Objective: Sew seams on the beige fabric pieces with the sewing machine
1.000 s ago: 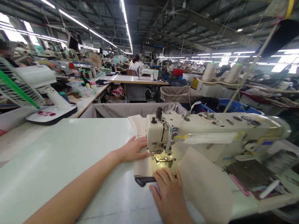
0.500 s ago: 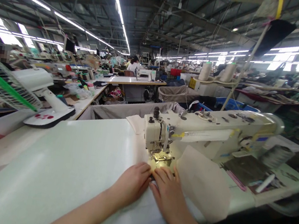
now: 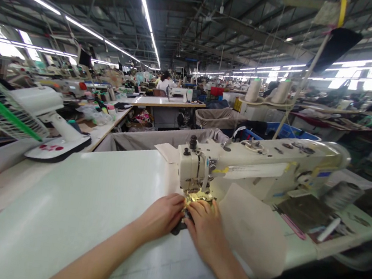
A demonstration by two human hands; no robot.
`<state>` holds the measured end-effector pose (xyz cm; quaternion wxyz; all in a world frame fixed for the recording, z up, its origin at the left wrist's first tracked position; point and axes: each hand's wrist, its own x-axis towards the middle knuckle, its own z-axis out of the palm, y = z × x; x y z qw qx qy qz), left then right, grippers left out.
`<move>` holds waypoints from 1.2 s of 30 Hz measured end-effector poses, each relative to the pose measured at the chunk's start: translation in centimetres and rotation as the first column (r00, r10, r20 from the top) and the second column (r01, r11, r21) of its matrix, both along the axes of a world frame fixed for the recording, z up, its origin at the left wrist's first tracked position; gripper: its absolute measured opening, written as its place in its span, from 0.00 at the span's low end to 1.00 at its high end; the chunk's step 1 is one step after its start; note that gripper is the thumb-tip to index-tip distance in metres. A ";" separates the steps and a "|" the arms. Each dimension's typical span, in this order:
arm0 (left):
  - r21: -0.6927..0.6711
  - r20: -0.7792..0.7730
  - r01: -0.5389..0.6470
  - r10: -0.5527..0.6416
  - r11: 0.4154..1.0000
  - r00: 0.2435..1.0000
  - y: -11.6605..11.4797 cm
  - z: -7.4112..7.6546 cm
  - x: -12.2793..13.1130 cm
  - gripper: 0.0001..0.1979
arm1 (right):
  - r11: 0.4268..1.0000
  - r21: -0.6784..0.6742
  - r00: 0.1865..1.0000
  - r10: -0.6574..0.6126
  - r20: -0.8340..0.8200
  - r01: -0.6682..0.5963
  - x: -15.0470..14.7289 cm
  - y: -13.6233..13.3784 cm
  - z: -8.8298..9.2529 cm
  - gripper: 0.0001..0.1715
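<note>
A cream industrial sewing machine (image 3: 191,165) stands in front of me, its lamp lighting the needle area yellow. Just before its presser foot (image 3: 200,197), both hands are on pale beige fabric (image 3: 249,230). My left hand (image 3: 164,212) is closed, its fingertips pinching the fabric edge left of the foot. Beside it, my right hand (image 3: 207,227) has its fingers together on the fabric, thumb tucked toward the left hand. A dark patch of machine bed (image 3: 179,228) shows between the hands. The fabric right under my fingers is mostly hidden.
A white fan (image 3: 40,102) with a green strip stands at the left. To the right lie pink-handled tweezers (image 3: 290,222), a grey thread cone (image 3: 341,195) and a dark cloth (image 3: 307,210). Behind the machine are a fabric-lined bin (image 3: 138,138) and two thread spools (image 3: 252,91). A person (image 3: 164,81) sits farther off.
Both hands have moved slightly forward toward the presser foot, with the fabric. The dark bed patch between them has come into view. The camera view has shifted a little.
</note>
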<state>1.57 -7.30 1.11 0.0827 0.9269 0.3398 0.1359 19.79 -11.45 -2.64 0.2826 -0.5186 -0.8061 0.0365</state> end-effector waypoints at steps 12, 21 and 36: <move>0.006 0.040 -0.031 0.030 1.000 0.999 0.7 -0.5 -0.4 0.14 | 0.999 -0.020 0.999 -0.029 0.015 0.030 0.5 -1.6 -1.1 0.18; 0.030 0.023 -0.040 0.039 0.999 0.999 0.9 -0.3 -0.6 0.14 | 1.000 0.002 1.000 -0.018 -0.005 0.018 0.6 -1.3 -1.5 0.18; 0.046 -0.064 0.004 -0.001 0.999 0.998 -5.2 0.1 0.5 0.10 | 0.997 -0.001 0.989 0.073 -0.127 -0.074 1.4 -2.8 -1.0 0.12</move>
